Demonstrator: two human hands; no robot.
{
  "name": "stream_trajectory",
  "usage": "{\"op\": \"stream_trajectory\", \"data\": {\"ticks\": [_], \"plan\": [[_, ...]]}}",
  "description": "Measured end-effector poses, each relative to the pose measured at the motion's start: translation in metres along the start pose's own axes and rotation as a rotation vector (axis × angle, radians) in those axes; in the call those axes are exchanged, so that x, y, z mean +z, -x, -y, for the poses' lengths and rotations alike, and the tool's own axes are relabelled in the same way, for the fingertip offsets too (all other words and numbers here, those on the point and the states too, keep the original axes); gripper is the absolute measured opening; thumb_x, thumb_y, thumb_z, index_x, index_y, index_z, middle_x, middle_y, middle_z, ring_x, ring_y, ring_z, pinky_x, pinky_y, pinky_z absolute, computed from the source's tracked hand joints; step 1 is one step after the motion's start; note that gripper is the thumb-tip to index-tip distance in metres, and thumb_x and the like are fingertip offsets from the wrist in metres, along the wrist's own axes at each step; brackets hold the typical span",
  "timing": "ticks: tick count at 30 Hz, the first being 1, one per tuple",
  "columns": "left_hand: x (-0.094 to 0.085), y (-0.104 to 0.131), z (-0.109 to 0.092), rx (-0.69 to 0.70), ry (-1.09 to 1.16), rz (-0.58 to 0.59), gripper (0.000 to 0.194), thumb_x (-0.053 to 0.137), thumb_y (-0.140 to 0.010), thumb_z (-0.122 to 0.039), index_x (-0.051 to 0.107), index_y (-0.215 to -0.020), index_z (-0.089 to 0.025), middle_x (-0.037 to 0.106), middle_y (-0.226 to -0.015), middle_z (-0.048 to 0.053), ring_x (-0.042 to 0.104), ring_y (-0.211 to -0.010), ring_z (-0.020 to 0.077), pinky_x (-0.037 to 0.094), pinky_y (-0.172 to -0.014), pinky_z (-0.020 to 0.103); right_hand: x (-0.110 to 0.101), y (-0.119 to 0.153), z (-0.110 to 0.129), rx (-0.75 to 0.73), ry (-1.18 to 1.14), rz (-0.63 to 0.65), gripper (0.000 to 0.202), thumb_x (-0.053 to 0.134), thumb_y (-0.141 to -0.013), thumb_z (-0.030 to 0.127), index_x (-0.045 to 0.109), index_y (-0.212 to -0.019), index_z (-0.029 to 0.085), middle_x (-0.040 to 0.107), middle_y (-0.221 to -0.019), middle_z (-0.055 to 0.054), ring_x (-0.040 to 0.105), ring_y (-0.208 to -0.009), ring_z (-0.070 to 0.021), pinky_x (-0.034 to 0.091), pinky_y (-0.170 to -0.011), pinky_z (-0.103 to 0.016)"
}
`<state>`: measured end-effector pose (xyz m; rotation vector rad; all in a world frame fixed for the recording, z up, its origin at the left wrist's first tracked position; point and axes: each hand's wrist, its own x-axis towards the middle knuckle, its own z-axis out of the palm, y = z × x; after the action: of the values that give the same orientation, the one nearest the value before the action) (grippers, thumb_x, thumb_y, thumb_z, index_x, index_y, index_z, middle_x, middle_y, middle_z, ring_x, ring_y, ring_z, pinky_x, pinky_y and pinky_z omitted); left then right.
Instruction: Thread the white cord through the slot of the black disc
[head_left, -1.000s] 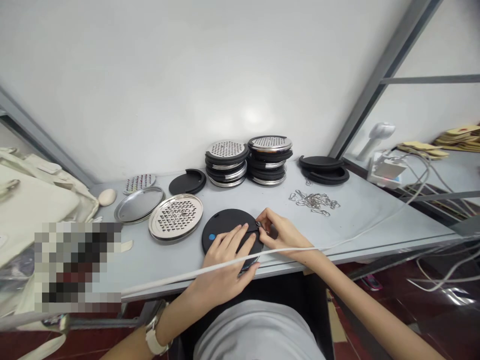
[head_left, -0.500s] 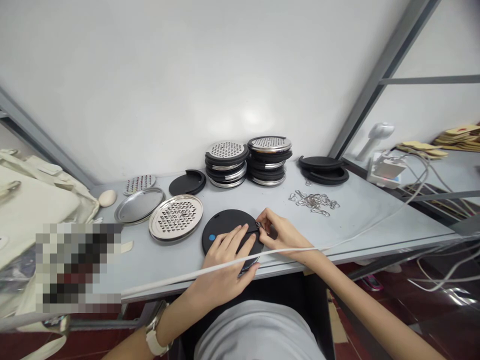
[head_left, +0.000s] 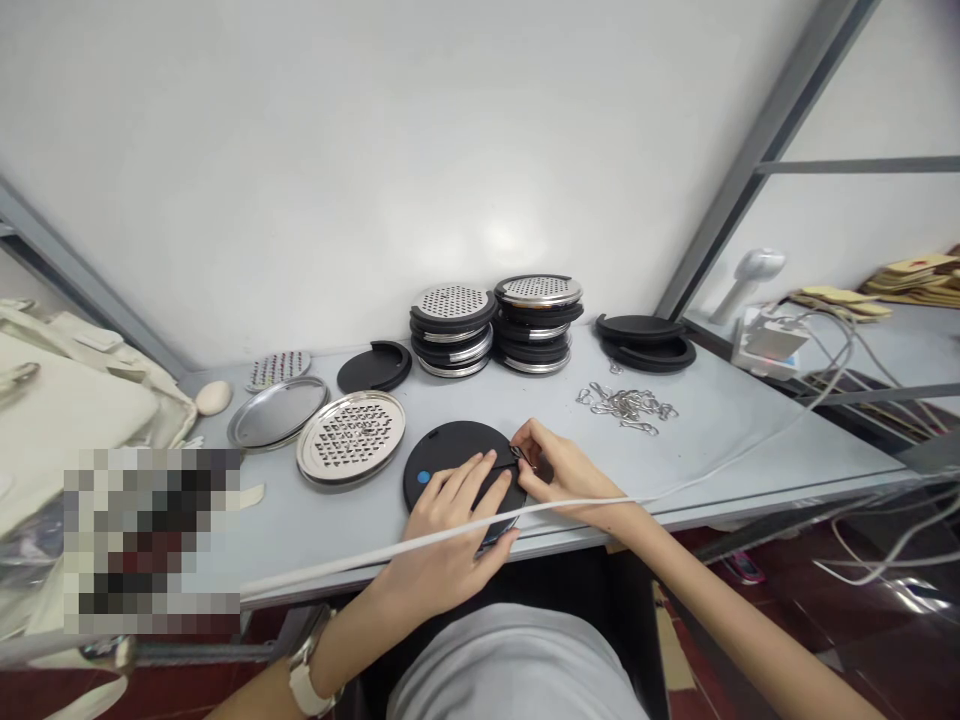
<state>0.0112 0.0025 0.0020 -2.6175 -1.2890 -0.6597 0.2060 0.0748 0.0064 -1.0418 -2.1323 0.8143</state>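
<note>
A round black disc (head_left: 459,440) with a blue dot lies near the table's front edge. My left hand (head_left: 450,520) rests on top of it, fingers stretched out flat, the thumb near its front rim. At the disc's right edge my right hand (head_left: 555,465) pinches a small metal clip (head_left: 524,457) between thumb and fingers. The clip touches or overlaps the rim by a slot; its exact seating is hidden by the fingers. More metal clips (head_left: 626,405) lie loose in a pile to the right.
Round graters (head_left: 352,437) and a metal disc (head_left: 277,412) lie at left. Two stacks (head_left: 451,335) of graters and black holders stand behind. More black holders (head_left: 646,343) sit at back right. A white cable (head_left: 705,470) crosses in front of my hands.
The clip in my right hand has tilted slightly and shows more clearly at the disc's edge. My left hand stays in place on the disc.
</note>
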Motion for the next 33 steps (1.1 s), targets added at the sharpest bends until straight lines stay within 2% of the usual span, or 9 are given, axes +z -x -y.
{"op": "stream_trajectory", "data": {"ticks": [4, 13, 33], "plan": [[-0.0004, -0.0006, -0.0004, 0.0, -0.009, -0.014, 0.048, 0.049, -0.092, -0.035, 0.046, -0.136, -0.015, 0.041, -0.143, 0.014, 0.043, -0.127, 0.0288, 0.04, -0.099, 0.042, 0.0005, 0.0, -0.0013, 0.001, -0.005, -0.004, 0.01, 0.049, -0.081, 0.019, 0.045, -0.091, 0.02, 0.051, -0.072, 0.003, 0.045, -0.059, -0.0111, 0.039, -0.057, -0.024], [0.0007, -0.0001, 0.0009, -0.003, -0.007, 0.018, 0.049, 0.046, -0.093, -0.037, 0.043, -0.138, -0.015, 0.037, -0.145, 0.013, 0.038, -0.131, 0.0272, 0.036, -0.102, 0.042, 0.0, -0.0005, -0.0001, 0.01, -0.004, -0.011, 0.009, 0.05, -0.081, 0.021, 0.045, -0.089, 0.02, 0.051, -0.071, 0.003, 0.045, -0.06, -0.0111, 0.039, -0.057, -0.024], [0.0025, 0.0012, 0.0019, 0.0, -0.018, 0.023, 0.05, 0.046, -0.093, -0.038, 0.042, -0.138, -0.016, 0.035, -0.147, 0.011, 0.036, -0.131, 0.0261, 0.034, -0.102, 0.041, -0.0006, -0.0006, -0.0004, 0.016, -0.022, 0.014, 0.011, 0.049, -0.081, 0.019, 0.045, -0.092, 0.02, 0.049, -0.07, 0.004, 0.045, -0.059, -0.0104, 0.039, -0.057, -0.023]]}}
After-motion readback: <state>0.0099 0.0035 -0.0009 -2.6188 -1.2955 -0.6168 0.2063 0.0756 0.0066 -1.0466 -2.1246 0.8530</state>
